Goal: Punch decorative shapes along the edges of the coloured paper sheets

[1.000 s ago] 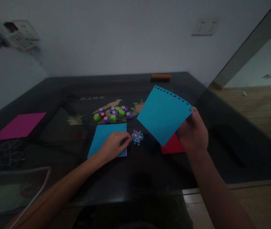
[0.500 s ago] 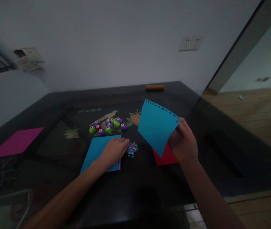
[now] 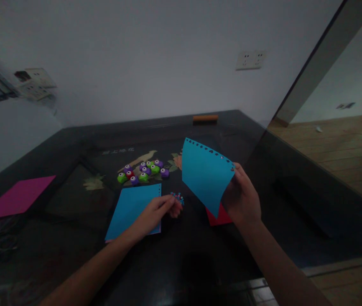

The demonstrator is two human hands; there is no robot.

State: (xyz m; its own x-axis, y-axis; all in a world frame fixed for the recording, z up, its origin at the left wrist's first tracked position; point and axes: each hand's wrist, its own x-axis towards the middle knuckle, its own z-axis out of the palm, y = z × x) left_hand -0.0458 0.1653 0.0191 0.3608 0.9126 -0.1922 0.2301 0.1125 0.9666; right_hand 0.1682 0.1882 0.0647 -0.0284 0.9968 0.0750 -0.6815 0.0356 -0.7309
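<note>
Blue paper sheet, punched (image 3: 205, 176): held up off the table, tilted, in the right hand (image 3: 242, 199), fingers closed on its right-hand corner. One row of small punched holes along the top edge, complete from end to end as far as visible; remaining three edges plain.

Red paper sheet (image 3: 219, 216): flat on the black glossy table (image 3: 72, 250), directly beneath the raised sheet, mostly covered; edges hidden, punching not discernible.

Second blue paper sheet (image 3: 133, 204): flat near the table's middle, a short column of holes at the upper right corner only; a pink sheet edge showing under its near side. Left hand (image 3: 155, 212) resting across its right edge, fingertips curled, touching the heap of paper punch-outs (image 3: 177, 197); whether anything is pinched, cannot tell.

Cluster of small green, purple and red craft punches (image 3: 142, 171): behind the flat blue sheet, untouched.

Magenta paper sheet (image 3: 15, 197): near the table's left edge, apparently unpunched.

Orange block (image 3: 205, 118): at the far edge.
</note>
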